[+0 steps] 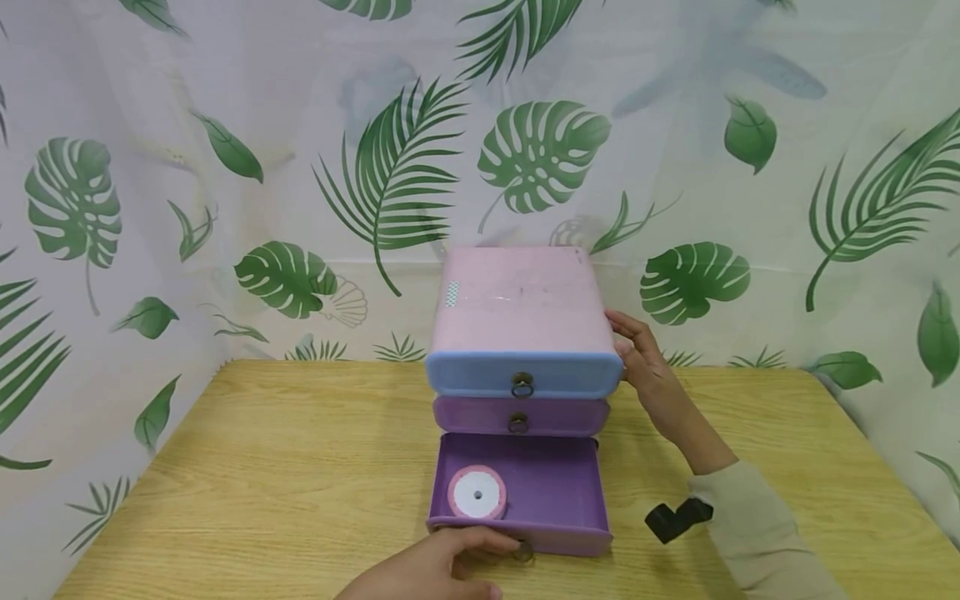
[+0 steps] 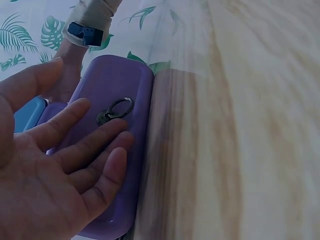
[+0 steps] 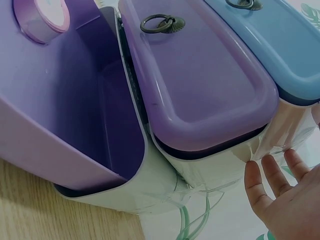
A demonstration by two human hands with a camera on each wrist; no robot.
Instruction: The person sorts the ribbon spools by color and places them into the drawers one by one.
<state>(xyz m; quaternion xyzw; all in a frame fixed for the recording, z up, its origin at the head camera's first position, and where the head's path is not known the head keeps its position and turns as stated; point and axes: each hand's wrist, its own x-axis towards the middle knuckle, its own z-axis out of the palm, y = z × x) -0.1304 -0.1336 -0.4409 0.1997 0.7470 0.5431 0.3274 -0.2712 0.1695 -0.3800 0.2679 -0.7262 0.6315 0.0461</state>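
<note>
A small drawer unit (image 1: 525,300) has a pink top, a blue upper drawer (image 1: 472,375) and a purple middle drawer (image 1: 465,415), both closed. Its purple bottom drawer (image 1: 555,483) is pulled out. Inside it, on the left, lies a ribbon spool (image 1: 477,493) with a white face and pink rim. My left hand (image 1: 442,562) is at that drawer's front, its fingertips close to the metal ring pull (image 2: 120,107); fingers are loosely bent, not hooked through the ring. With extended fingers, my right hand (image 1: 656,383) touches the unit's right side (image 3: 285,130).
The unit stands on a wood-grain table (image 1: 300,467) near the back edge. Behind it hangs a white cloth (image 1: 420,208) with green leaf prints. A black strap device (image 1: 678,518) sits at my right wrist.
</note>
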